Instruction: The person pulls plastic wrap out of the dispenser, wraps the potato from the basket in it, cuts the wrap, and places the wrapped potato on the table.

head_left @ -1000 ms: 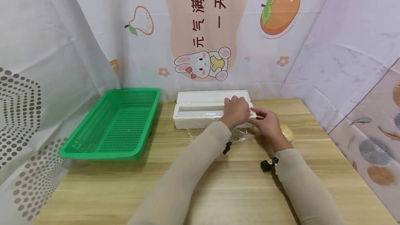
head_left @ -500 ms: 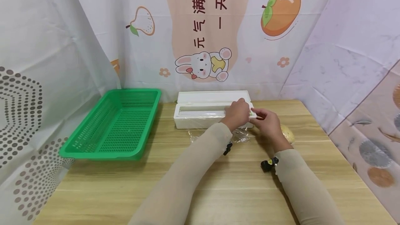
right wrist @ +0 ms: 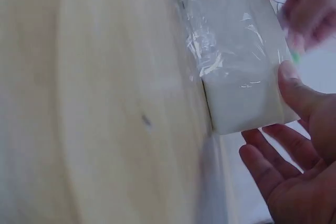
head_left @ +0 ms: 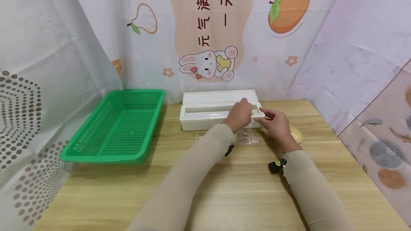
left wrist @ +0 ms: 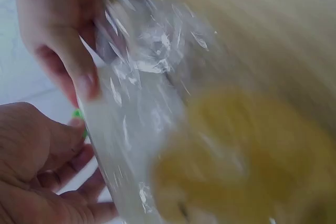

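A long white cling film box (head_left: 196,124) lies on the table with its lid (head_left: 219,96) raised at the back and a roll inside. Clear film (head_left: 248,138) hangs over its front and spreads on the tabletop. My left hand (head_left: 239,116) is bent over the front edge toward the right end, its thumb and fingers at a small green slide cutter (left wrist: 79,117). At the right end my right hand (head_left: 277,126) grips the box, thumb on the film-covered front (right wrist: 247,95). Blurred yellow food (left wrist: 236,156) shows beside the film in the left wrist view.
Left of the box stands a green perforated basket (head_left: 102,159). A yellow rounded item (head_left: 296,135) in wrap lies beside the right wrist. A printed curtain (head_left: 141,63) hangs behind the wooden table (head_left: 244,195).
My left hand has shifted slightly left along the box, and more of the box's right end shows. The right hand keeps its grip there. The head view has tipped slightly.
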`<state>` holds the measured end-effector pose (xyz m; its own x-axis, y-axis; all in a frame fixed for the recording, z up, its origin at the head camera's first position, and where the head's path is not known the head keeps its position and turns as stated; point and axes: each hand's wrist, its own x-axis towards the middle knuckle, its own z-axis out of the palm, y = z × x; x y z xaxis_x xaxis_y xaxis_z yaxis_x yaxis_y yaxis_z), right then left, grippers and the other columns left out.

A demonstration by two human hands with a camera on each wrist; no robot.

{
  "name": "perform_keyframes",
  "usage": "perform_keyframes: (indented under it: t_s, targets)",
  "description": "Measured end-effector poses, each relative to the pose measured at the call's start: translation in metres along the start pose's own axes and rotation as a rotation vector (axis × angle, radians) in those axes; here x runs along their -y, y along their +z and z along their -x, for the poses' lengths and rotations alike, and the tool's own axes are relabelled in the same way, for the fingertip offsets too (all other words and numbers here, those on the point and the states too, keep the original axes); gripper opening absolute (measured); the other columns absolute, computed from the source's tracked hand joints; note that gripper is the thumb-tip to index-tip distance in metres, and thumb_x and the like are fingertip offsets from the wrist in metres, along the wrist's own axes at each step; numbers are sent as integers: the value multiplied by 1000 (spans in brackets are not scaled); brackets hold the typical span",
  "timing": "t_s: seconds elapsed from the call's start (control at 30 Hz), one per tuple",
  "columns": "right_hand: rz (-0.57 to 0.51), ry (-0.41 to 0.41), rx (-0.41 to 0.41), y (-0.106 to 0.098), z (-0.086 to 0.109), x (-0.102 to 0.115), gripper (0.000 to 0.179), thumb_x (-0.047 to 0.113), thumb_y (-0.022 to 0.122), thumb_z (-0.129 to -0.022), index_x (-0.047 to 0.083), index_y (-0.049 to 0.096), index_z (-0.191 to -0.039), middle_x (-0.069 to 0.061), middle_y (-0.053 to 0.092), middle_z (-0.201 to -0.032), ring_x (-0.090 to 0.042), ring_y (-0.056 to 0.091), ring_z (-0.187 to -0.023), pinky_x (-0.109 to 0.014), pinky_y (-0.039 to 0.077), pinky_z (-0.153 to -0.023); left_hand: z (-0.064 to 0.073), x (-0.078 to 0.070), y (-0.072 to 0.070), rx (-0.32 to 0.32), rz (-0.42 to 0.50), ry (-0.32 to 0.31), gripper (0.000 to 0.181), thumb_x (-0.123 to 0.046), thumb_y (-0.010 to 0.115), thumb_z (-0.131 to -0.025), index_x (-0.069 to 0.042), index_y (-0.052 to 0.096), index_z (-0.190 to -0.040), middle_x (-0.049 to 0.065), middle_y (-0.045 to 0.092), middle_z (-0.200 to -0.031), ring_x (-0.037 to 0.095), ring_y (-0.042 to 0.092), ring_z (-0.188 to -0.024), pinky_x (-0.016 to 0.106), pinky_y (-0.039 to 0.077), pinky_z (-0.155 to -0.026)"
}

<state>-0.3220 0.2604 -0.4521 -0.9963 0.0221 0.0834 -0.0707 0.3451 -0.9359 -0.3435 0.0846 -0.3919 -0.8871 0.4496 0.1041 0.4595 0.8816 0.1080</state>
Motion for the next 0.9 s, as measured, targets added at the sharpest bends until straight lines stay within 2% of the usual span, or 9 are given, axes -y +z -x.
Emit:
perform_keyframes:
  t_s: [0.1, 0.2, 0.37, 0.53, 0.63, 0.73, 0.9]
  targets:
    - [-42, 20, -9, -4, -1, -1, 62, 28, 88, -84, 13, 66, -139, -15, 66, -138, -7, 70, -105, -15, 56, -82, 2, 8, -4, -3, -29, 16, 11, -21, 69, -99, -14, 75, -94, 1, 61, -104, 17, 59, -96, 31, 53, -92]
    - [-58, 13, 1, -5, -2, -1, 63, 27, 89, -83, 11, 66, -139, -17, 66, -139, -5, 70, -106, -15, 57, -83, 5, 13, -8, 18, -36, 22, 14, -24, 67, -101, -15, 77, -95, 0, 61, -104, 17, 58, -101, 32, 50, -97]
    - [-12, -34, -6, -3, -5, -1, 60, 29, 88, -84, 13, 67, -138, -17, 68, -136, -13, 71, -113, -17, 57, -83, 10, 18, -16, 40, -14, 6, 16, -24, 66, -102, -14, 77, -95, 2, 61, -108, 21, 60, -98, 34, 52, -95]
    - [5, -45, -10, -1, -5, -1, 58, 28, 87, -85, 12, 67, -138, -17, 68, -136, -22, 70, -118, -17, 57, -83, 15, 26, -18, 57, -3, -13, 17, -24, 66, -102, -15, 75, -92, 1, 59, -108, 20, 59, -94, 32, 54, -89]
    - [-2, -37, -7, 0, -5, -2, 59, 28, 87, -85, 12, 67, -137, -17, 68, -136, -21, 70, -117, -17, 58, -83, 19, 34, -18, 58, -2, -41, 17, -26, 66, -102, -18, 75, -89, -1, 58, -106, 19, 59, -92, 34, 56, -84]
    - [-8, -25, -2, -1, -4, -3, 59, 28, 88, -85, 11, 67, -137, -17, 68, -135, -16, 70, -114, -18, 58, -83, 24, 41, -18, 67, -29, -66, 17, -30, 65, -103, -23, 75, -91, -5, 58, -106, 18, 58, -92, 39, 55, -86]
    - [-4, -18, 6, -3, -4, -5, 62, 30, 88, -84, 10, 66, -138, -17, 67, -136, -8, 70, -107, -17, 58, -83, 30, 52, -19, 56, -106, -49, 16, -35, 63, -103, -28, 77, -101, -8, 59, -109, 20, 58, -97, 44, 49, -92]
